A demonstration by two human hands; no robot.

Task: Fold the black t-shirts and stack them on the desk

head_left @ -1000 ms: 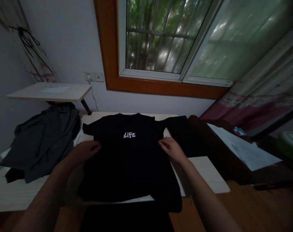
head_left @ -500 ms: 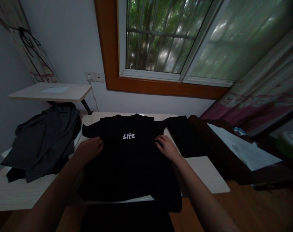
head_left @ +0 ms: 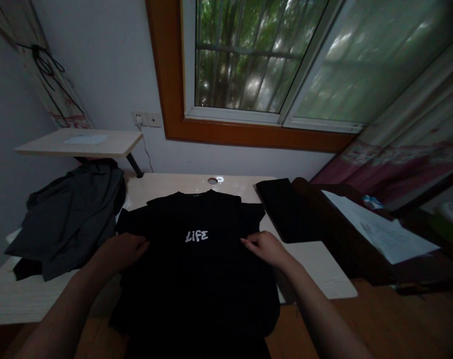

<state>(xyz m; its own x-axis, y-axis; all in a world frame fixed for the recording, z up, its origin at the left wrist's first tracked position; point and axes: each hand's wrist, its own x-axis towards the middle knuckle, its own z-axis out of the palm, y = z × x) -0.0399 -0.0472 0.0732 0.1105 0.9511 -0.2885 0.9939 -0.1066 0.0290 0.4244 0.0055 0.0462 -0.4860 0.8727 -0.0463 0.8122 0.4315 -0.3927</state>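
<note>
A black T-shirt with white lettering on its chest lies spread over the table, its neckline toward the window and its lower part hanging past the near edge. My left hand pinches the shirt's left side just below the sleeve. On the opposite side my right hand grips the cloth below the other sleeve, thumb and fingers together. Both sleeves stick out sideways beyond my hands. The dark cloth hides where the hem ends against the black clothing below.
A heap of dark grey clothes lies on the table's left, under a small raised shelf. Folded black cloth rests at the right. Beyond it, paper sheets lie on a dark brown surface. The pale table meets the wall below the window.
Both hands have drawn the T-shirt toward me. Its neckline has come away from the table's back edge, uncovering a round hole there, and more of the shirt hangs over the front.
</note>
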